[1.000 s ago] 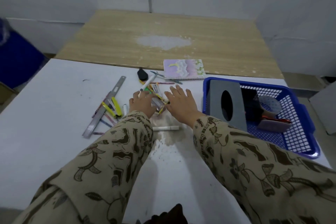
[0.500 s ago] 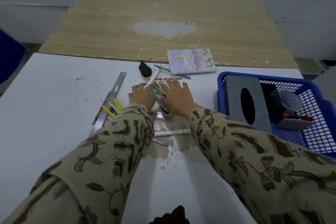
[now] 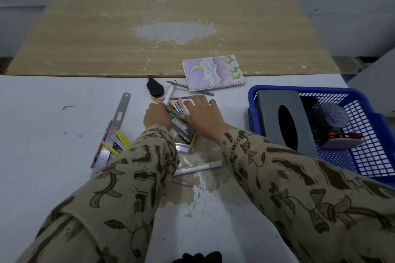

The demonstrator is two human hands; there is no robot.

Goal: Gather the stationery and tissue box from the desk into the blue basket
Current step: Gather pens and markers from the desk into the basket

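Observation:
A bundle of pens and markers (image 3: pixel 178 117) lies in the middle of the white desk, squeezed between my two hands. My left hand (image 3: pixel 156 116) curls round its left side, with a white marker sticking out past the fingers. My right hand (image 3: pixel 203 116) cups the right side, fingers bent over the pens and thumb against them. The blue basket (image 3: pixel 253 100) stands at the right and holds the grey tissue box (image 3: pixel 275 113). A loose white marker (image 3: pixel 198 166) lies near my sleeves. A purple notebook (image 3: pixel 213 71) sits behind the pile.
A steel ruler (image 3: pixel 118 117), yellow clips (image 3: pixel 123 137) and small pens lie left of my left arm. A black teardrop-shaped object (image 3: pixel 155 87) and a thin blue-green pen (image 3: pixel 190 88) lie behind the hands. A wooden table (image 3: pixel 106 34) adjoins the desk's far edge.
Both hands have drawn closer together round the pens, and the right hand's fingers have bent more over them. The view has tilted so the basket sits further right.

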